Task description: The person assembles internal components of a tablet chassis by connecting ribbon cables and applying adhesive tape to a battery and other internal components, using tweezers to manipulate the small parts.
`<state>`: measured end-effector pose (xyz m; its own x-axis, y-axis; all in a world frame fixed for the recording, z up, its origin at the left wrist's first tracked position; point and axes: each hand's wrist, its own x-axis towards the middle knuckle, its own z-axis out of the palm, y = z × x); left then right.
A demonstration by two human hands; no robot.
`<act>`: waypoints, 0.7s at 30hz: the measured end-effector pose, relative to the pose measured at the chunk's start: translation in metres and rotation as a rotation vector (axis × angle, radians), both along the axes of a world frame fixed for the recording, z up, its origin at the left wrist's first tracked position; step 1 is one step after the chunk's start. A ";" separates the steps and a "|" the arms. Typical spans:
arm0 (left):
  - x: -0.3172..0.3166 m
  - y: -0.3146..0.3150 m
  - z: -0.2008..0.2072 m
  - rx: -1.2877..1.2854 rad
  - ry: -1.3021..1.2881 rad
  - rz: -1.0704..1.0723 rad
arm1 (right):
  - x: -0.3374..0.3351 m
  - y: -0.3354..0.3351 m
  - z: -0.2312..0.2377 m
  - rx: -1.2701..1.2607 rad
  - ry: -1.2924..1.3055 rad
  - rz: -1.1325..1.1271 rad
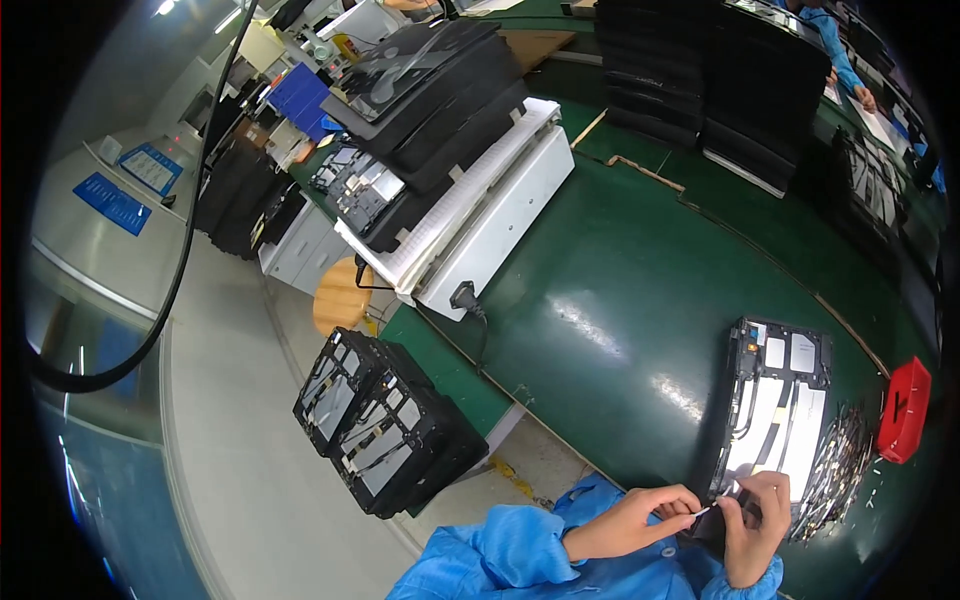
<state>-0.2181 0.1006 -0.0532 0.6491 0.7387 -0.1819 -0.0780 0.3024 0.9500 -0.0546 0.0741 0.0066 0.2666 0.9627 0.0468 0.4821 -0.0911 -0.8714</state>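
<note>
Between left hand and right hand, thin white strip, pinched, beside open device panel

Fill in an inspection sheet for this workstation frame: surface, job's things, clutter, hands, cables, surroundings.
Surface: dark green bench top, glossy, with light glare.
Job's things: open black device chassis lying flat near the bench's front edge; a thin white strip pinched between both hands.
Clutter: heap of small metallic strips right of the chassis; red bin beyond it.
Hands: left hand and right hand meet at the chassis's near end, both gripping the strip.
Cables: black power cord plugged into the white machine; a thick black cable hanging at left.
Surroundings: racks of black chassis on the floor; stacked black trays at the back; another worker's blue sleeve top right.
</note>
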 end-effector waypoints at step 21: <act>0.027 0.007 0.012 0.161 -0.136 0.091 | 0.031 -0.014 -0.006 -0.098 0.142 0.061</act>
